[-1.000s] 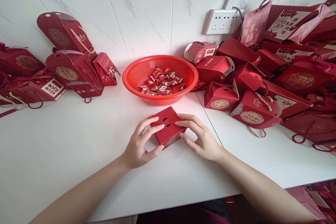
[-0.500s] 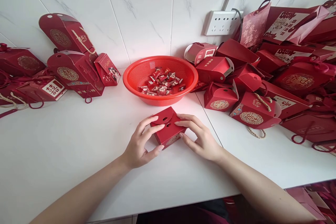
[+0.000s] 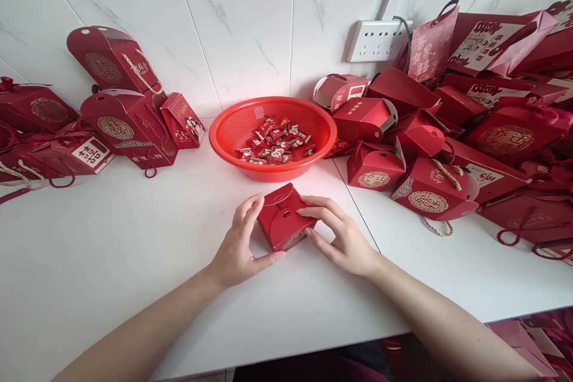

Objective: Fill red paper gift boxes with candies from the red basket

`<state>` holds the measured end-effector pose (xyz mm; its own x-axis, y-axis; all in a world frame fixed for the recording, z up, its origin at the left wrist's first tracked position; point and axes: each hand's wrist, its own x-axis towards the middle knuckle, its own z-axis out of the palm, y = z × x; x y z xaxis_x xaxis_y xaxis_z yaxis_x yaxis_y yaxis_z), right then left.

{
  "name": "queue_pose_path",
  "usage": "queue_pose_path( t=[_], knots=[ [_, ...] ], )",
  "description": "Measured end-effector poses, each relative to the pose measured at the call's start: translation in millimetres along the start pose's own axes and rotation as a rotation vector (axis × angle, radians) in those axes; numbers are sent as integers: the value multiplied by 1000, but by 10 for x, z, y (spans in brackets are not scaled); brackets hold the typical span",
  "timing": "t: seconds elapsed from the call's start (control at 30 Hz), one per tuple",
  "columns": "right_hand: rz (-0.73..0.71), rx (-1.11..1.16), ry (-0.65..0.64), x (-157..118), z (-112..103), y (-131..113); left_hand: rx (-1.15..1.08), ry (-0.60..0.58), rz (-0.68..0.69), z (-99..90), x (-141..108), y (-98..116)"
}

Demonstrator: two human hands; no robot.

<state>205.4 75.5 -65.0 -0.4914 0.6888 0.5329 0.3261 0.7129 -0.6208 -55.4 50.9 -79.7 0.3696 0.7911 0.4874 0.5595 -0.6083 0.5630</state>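
A small red gift box [image 3: 283, 215] rests on the white table in front of me. Its two rounded top flaps, each with a hole, meet in the middle, and the far flap stands slightly raised. My left hand [image 3: 239, 246] grips the box's left side, fingertips at the far left corner and thumb at the near bottom corner. On the opposite side, my right hand [image 3: 342, 236] has its fingers over the top right edge and its thumb against the near face. Just behind the box, a red plastic basket [image 3: 218, 152] contains several wrapped candies [image 3: 276, 143].
Folded red gift boxes [image 3: 129, 119] with rope handles stand at the left by the tiled wall. A large heap of red boxes and bags [image 3: 430, 188] covers the right side. A white power strip [image 3: 378, 40] is fixed to the wall. The table's front edge [image 3: 286, 353] runs below my arms.
My left fingers have drawn back from the top flaps to the box's left edge. The far flap has lifted a little. My right hand has stayed nearly still.
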Motion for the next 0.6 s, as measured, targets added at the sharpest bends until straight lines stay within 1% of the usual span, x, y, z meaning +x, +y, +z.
queue_pose_path(
  t=[0.1,0.2,0.33,0.47,0.53,0.6],
  knots=[
    [0,-2,-5,4,0,-2,13,-31,-20,-25,20,12],
    [0,1,-5,0,4,0,19,-38,-21,-46,29,24],
    [-5,1,-8,-6,5,2,27,-46,25,-46,14,36],
    [-6,0,-15,-4,0,-2,80,-58,88,-56,10,44],
    [-13,-3,-17,-7,1,-5,158,-38,164,-90,27,27],
    [-21,-2,-33,-20,6,-2,260,-17,267,-159,59,-19]
  ],
)
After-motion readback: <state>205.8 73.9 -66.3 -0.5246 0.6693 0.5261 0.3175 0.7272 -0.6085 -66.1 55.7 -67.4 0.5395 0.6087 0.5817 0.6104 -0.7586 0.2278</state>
